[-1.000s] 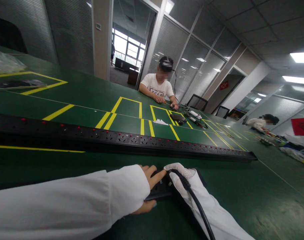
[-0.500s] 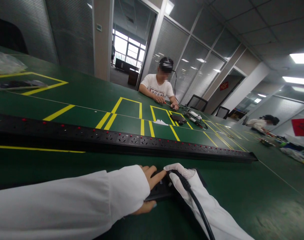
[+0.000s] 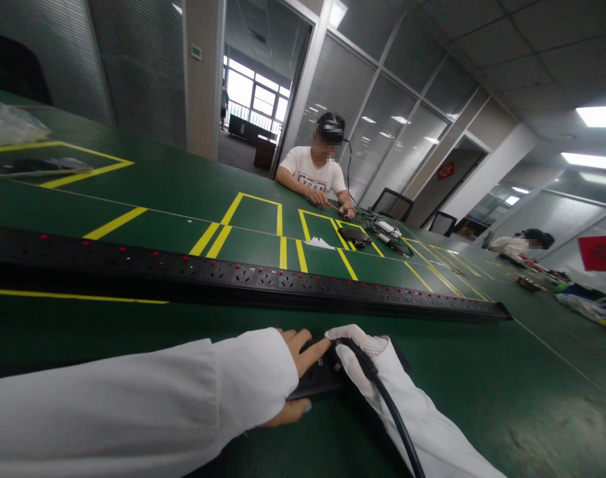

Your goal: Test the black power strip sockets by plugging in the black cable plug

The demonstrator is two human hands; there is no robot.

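Observation:
A flat black device (image 3: 318,380) lies on the green table (image 3: 482,385) near the front edge. My left hand (image 3: 299,372), mostly covered by a white sleeve, clasps its left end, fingers on top and thumb underneath. My right hand (image 3: 363,350), in a white glove, is closed on the device's right side where a thick black cable (image 3: 388,411) meets it. The cable runs back over my right forearm. What my right fingers pinch is hidden under the glove.
A long black power strip (image 3: 263,282) with red switches crosses the table just beyond my hands. Yellow tape boxes (image 3: 255,222) mark the far surface. A person in a white shirt (image 3: 315,176) works opposite with small tools (image 3: 372,236). Another person (image 3: 524,245) sits at the far right.

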